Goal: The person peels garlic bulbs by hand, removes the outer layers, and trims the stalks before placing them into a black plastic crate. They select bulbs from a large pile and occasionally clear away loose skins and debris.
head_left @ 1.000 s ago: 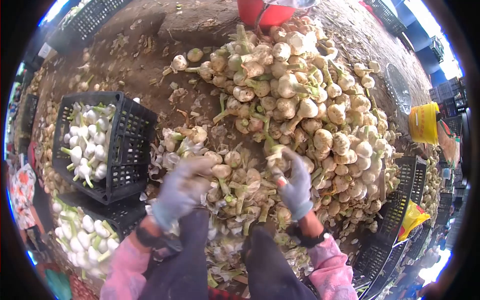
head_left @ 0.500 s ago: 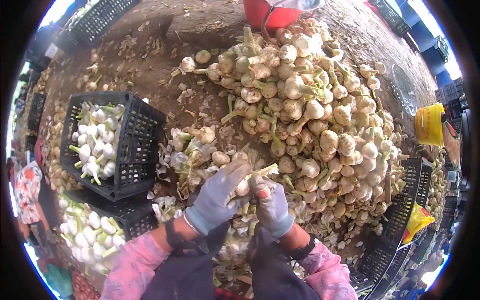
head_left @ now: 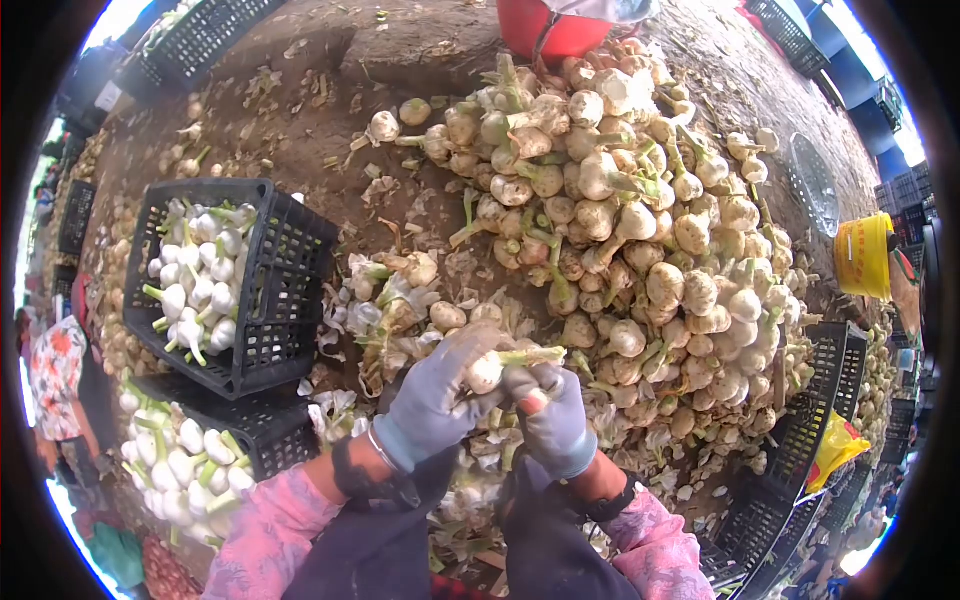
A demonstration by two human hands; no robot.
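Note:
Both hands wear pale grey gloves and meet over the near edge of a large heap of unpeeled garlic [head_left: 640, 230]. Between them is a garlic bulb [head_left: 484, 373], its green-white stem pointing right. My left hand [head_left: 430, 395] wraps round the bulb end. My right hand [head_left: 548, 415] is pinched at the stem just beside it, with a reddish patch at the thumb. Loose skins [head_left: 395, 310] and a few bulbs lie just beyond the hands.
Cleaned white garlic fills a black crate [head_left: 285, 300] on the left, with more white garlic [head_left: 185, 470] below it. A red bucket [head_left: 555, 28] stands at the top, a yellow bucket [head_left: 862, 255] at the right, near black crates [head_left: 825, 390]. A person in a flowered top [head_left: 60, 380] is at far left.
My hands were apart one second ago and have come together over a garlic bulb. Since half a second ago, the bulb shows more clearly between them. The view has shifted slightly.

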